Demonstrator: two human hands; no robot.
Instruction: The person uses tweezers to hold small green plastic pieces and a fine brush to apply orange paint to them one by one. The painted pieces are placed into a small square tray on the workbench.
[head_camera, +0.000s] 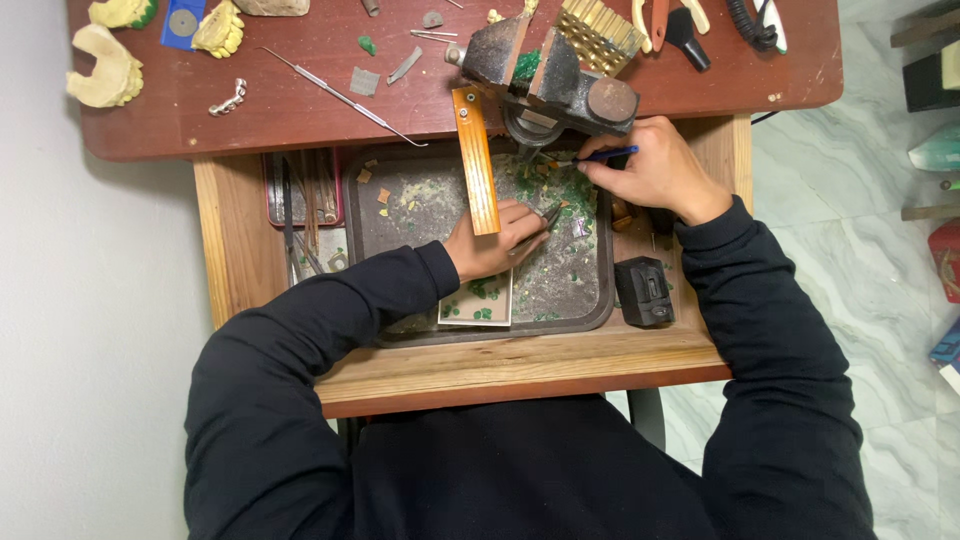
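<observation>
My left hand (495, 243) rests over a dark metal tray (595, 300) in an open wooden drawer and grips thin metal tweezers (546, 218) whose tips point up and right. My right hand (655, 165) is closed on a slim blue-handled tool (610, 153) pointing left, just below a rusty bench vise (545, 75) clamped at the desk edge. The tips of both tools meet near a small piece I cannot make out. Green chips and dust litter the tray. An orange wooden bench pin (477, 160) sticks out from the desk beside my left hand.
A small white card (478, 302) with green bits lies in the tray. A black box (643, 290) sits right of it. A reddish side tray (303, 190) holds thin tools. On the red desk (300, 110) lie yellow plaster casts (103, 70), a metal probe (340, 97), a brass brush (600, 35) and pliers.
</observation>
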